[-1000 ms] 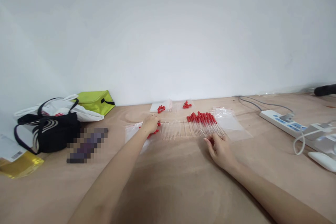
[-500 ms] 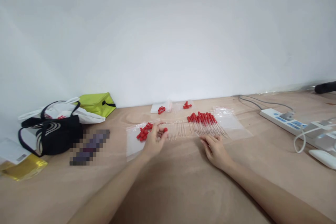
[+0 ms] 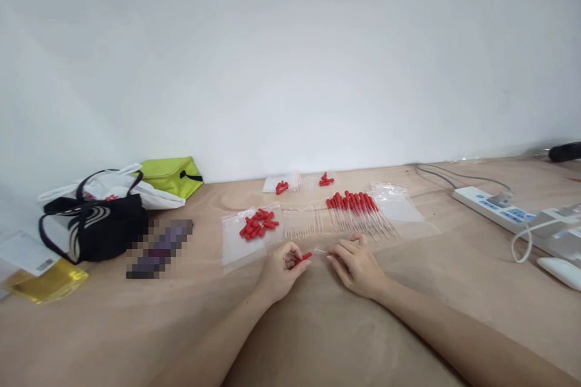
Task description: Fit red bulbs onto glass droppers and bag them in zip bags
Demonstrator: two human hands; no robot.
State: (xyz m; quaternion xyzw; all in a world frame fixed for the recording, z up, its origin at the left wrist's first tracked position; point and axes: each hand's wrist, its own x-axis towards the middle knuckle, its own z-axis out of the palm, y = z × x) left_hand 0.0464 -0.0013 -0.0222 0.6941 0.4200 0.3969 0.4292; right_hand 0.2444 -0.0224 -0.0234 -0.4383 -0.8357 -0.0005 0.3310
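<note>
your left hand [image 3: 281, 271] has moved inward, pinching a red dropper bulb [image 3: 307, 256] end-on, seemingly for alignment with the slender tube [image 3: 320, 251] pinched by your right hand [image 3: 358, 267].

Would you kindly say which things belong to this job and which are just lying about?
Likely in the job: red piece in left hand, stick in right hand, red pile, bare sticks, red-tipped sticks.

Seemingly lying about: green bag, black bag, white bag, power strip.

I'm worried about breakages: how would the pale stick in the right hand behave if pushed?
The pale stick juts straight from the right hand, so it's probably stiff. Being so slender, it's likely light and might snap if pressed sideways.
</note>
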